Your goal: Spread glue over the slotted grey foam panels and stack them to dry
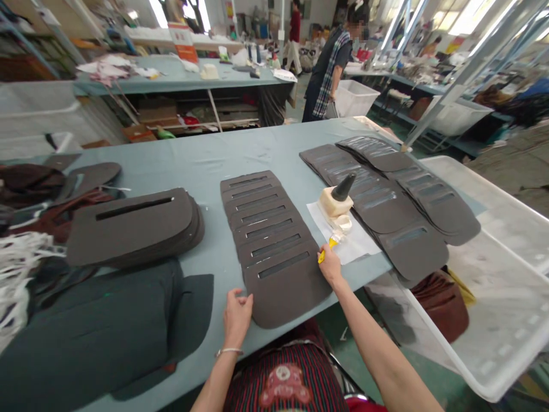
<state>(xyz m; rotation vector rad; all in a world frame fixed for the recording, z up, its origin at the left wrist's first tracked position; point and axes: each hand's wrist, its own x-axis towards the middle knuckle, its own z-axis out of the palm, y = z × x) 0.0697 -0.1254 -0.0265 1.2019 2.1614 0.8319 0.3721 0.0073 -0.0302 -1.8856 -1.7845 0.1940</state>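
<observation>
Slotted dark pieces [283, 294] lie overlapped in a column on the blue-green table [206, 146]. Beside the nearest piece's lower left edge is my left hand [238, 312], fingers curled and apart, holding nothing. My right hand [330, 266] grips a yellow brush [329, 249] at the column's right edge. The brush's bristles point toward a cream glue container [335, 205] with a black cone on top, which stands on a white sheet [364, 247].
More slotted pieces [386, 209] overlap at the right. A stack of them [132, 229] and dark green fabric [107, 326] lie left. White bins [484, 337] flank the table's right side. A person [328, 68] stands beyond the far edge.
</observation>
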